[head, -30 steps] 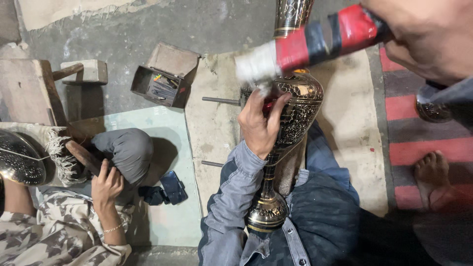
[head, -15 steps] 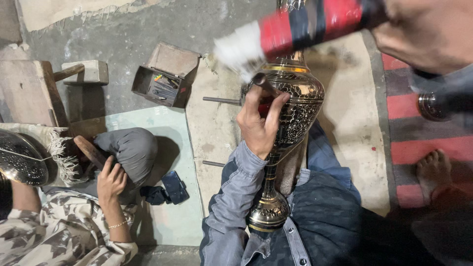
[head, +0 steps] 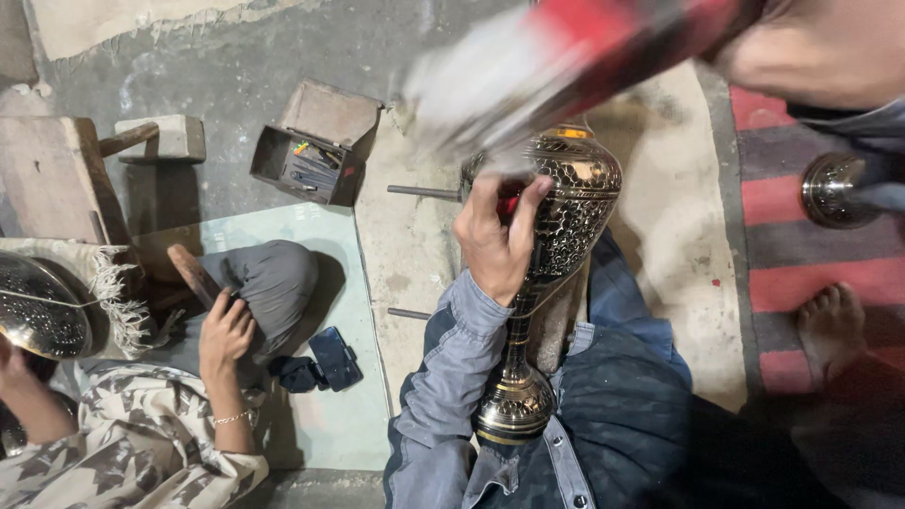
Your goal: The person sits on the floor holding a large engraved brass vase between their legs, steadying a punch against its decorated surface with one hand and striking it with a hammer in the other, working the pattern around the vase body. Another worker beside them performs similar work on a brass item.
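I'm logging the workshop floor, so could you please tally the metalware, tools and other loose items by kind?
Engraved metal pieces: 3 (tall vase, perforated bowl, round piece)
Mallets: 1 (red-and-white mallet)
Open boxes: 1 (small box)
Phones: 1 (dark phone)
Total: 6

Left hand (head: 498, 240) curls in a firm grip; right hand (head: 811, 52) is raised, fingers closed.
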The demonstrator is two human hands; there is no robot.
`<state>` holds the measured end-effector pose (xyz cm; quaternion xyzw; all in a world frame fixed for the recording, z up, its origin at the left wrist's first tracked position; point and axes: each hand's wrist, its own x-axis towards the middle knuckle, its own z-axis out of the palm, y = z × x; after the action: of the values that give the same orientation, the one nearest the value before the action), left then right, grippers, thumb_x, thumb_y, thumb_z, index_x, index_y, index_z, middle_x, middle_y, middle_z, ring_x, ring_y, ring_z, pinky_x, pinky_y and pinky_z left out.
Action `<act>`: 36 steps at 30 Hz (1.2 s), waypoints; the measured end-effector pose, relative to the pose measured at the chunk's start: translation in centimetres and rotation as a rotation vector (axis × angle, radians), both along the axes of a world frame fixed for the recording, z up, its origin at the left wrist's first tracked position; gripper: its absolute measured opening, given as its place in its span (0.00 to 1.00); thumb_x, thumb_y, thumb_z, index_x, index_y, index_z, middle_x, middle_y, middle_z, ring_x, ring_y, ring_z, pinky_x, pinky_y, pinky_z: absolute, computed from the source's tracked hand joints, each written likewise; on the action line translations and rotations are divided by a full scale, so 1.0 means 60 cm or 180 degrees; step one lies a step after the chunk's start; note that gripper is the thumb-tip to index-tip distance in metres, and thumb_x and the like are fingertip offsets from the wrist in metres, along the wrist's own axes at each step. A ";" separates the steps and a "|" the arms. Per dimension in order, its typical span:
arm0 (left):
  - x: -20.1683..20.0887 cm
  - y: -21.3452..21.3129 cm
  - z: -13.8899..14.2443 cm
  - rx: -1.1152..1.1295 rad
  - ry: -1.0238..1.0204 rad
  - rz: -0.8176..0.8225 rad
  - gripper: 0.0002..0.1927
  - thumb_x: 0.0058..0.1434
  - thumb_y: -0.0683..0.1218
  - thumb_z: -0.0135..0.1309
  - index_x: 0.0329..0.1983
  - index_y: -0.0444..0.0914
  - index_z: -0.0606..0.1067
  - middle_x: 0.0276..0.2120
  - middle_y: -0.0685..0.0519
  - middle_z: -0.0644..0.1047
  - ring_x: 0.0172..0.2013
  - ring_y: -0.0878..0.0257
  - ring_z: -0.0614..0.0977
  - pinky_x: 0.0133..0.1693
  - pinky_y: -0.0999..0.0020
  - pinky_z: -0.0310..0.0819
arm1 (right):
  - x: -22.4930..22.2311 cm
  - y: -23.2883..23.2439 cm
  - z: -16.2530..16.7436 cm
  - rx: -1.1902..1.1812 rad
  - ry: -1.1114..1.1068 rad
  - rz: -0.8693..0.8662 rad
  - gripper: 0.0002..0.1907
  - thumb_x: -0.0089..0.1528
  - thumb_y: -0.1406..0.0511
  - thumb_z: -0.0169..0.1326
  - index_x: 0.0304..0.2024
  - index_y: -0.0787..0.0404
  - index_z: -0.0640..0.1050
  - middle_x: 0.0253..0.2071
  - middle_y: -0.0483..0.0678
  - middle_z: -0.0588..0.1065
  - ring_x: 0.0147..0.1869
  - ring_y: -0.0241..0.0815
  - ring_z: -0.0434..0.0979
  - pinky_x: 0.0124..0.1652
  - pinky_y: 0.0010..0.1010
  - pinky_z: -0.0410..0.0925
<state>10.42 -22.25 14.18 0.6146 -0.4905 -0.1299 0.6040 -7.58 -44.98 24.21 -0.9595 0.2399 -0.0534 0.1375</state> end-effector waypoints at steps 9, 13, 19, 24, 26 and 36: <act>-0.002 0.004 -0.008 0.0148 -0.0264 0.0204 0.23 0.66 0.39 0.63 0.60 0.38 0.67 0.38 0.48 0.81 0.36 0.59 0.85 0.38 0.66 0.79 | 0.028 0.046 0.054 0.0805 -0.0425 -0.0167 0.09 0.63 0.71 0.59 0.45 0.69 0.78 0.33 0.53 0.77 0.33 0.42 0.78 0.34 0.33 0.71; -0.001 0.003 -0.006 0.0264 -0.0368 0.0231 0.21 0.66 0.39 0.65 0.58 0.39 0.68 0.38 0.48 0.81 0.35 0.59 0.83 0.36 0.67 0.78 | 0.041 0.057 0.075 0.0763 -0.0503 -0.0123 0.08 0.64 0.69 0.58 0.44 0.67 0.78 0.34 0.51 0.78 0.34 0.40 0.78 0.34 0.31 0.71; 0.000 0.002 0.003 0.0190 -0.0202 0.0117 0.24 0.69 0.39 0.62 0.64 0.40 0.67 0.41 0.48 0.81 0.37 0.61 0.85 0.38 0.68 0.80 | 0.049 0.062 0.075 0.1283 -0.0947 0.0063 0.06 0.66 0.68 0.56 0.43 0.65 0.79 0.33 0.50 0.78 0.33 0.37 0.78 0.33 0.29 0.70; -0.002 0.001 0.008 0.0197 -0.0266 0.0137 0.26 0.67 0.40 0.64 0.65 0.42 0.68 0.41 0.47 0.80 0.36 0.60 0.84 0.39 0.67 0.79 | 0.046 0.059 0.068 -0.0144 -0.0080 0.0094 0.16 0.59 0.72 0.60 0.50 0.65 0.81 0.29 0.54 0.78 0.30 0.45 0.78 0.33 0.34 0.69; -0.003 -0.002 0.005 0.0311 -0.0271 0.0162 0.24 0.67 0.40 0.65 0.64 0.42 0.69 0.39 0.48 0.80 0.32 0.62 0.83 0.35 0.68 0.78 | 0.049 0.060 0.072 -0.0379 0.0215 0.0026 0.23 0.53 0.74 0.62 0.53 0.65 0.80 0.29 0.55 0.78 0.31 0.48 0.79 0.33 0.36 0.70; 0.023 -0.022 -0.037 -0.0290 0.0770 0.0522 0.20 0.73 0.41 0.55 0.66 0.39 0.66 0.45 0.51 0.79 0.40 0.61 0.83 0.42 0.70 0.83 | -0.095 0.104 -0.056 -0.1444 0.0543 -0.0829 0.16 0.49 0.65 0.65 0.39 0.60 0.78 0.33 0.52 0.74 0.39 0.53 0.76 0.40 0.42 0.67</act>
<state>11.82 -23.58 11.97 0.6044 -0.3677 -0.1308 0.6945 -13.28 -38.73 20.86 -0.9279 0.3538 -0.0421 -0.1096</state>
